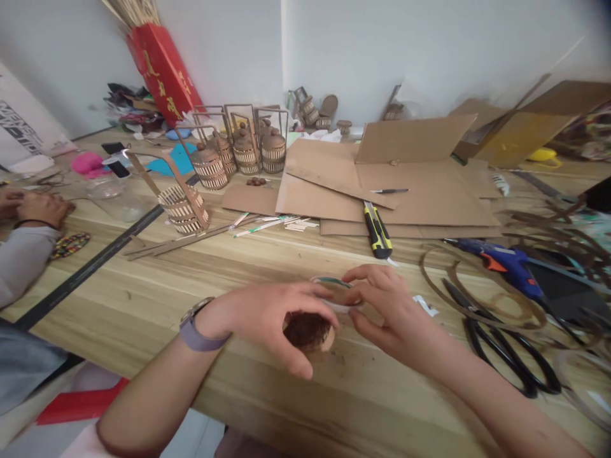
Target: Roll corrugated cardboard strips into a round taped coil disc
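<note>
My left hand (277, 318), slightly blurred and wearing a watch with a purple strap, hovers over a small round container (327, 340) with a dark inside. Its thumb and fingers are spread around the container's top, and its far fingertips reach near a ring. Pinched between the thumb and fingers of my right hand (386, 312) is that ring, a pale roll with a green inner edge that looks like a roll of tape (337, 308). It lies just behind the container, and its right edge is partly covered by my fingers.
Woven bamboo baskets (245, 152) with tall handles stand at the back left. Cardboard (324, 184), a box cutter (377, 232) and wood strips lie ahead. At right are a blue glue gun (510, 261), black scissors (506, 346) and curled strips. A co-worker's hands (41, 207) rest at left.
</note>
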Demonstrator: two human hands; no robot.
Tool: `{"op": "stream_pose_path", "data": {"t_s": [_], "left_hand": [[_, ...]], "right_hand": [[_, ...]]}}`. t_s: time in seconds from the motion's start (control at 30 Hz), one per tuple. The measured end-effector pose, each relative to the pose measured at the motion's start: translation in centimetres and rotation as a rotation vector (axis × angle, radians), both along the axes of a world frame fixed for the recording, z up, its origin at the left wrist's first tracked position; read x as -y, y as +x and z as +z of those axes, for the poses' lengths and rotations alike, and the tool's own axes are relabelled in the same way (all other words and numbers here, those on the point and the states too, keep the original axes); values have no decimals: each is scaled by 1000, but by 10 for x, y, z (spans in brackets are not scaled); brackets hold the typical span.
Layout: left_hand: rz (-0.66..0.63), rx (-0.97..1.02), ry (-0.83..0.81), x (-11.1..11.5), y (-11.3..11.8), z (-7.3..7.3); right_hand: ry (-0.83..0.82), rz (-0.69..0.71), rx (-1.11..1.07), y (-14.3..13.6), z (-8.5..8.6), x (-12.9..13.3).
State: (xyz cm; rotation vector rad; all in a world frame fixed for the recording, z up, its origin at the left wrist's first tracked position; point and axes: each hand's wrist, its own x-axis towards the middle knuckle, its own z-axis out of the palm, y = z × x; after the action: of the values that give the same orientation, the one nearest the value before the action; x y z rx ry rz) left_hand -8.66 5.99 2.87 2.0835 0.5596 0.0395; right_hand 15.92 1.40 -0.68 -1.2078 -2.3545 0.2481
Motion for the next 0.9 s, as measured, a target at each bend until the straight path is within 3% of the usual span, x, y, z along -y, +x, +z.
{"op": "stream_pose_path", "data": {"t_s": [0.07, 0.2, 0.5, 0.77, 0.9], "left_hand": [[-55, -9, 52, 3, 4, -3], [-40, 56, 67, 8, 11, -11], [133, 229, -70, 14, 24, -14], [316, 86, 268, 29, 33, -20], [315, 56, 354, 34, 36, -20]], "right_hand": [[57, 26, -55, 9, 4, 5], [222, 6, -88, 15, 0, 9], [539, -164, -60, 17, -11, 14], [395, -269, -139, 16, -10, 25], [260, -403, -250, 18, -10, 24]]}}
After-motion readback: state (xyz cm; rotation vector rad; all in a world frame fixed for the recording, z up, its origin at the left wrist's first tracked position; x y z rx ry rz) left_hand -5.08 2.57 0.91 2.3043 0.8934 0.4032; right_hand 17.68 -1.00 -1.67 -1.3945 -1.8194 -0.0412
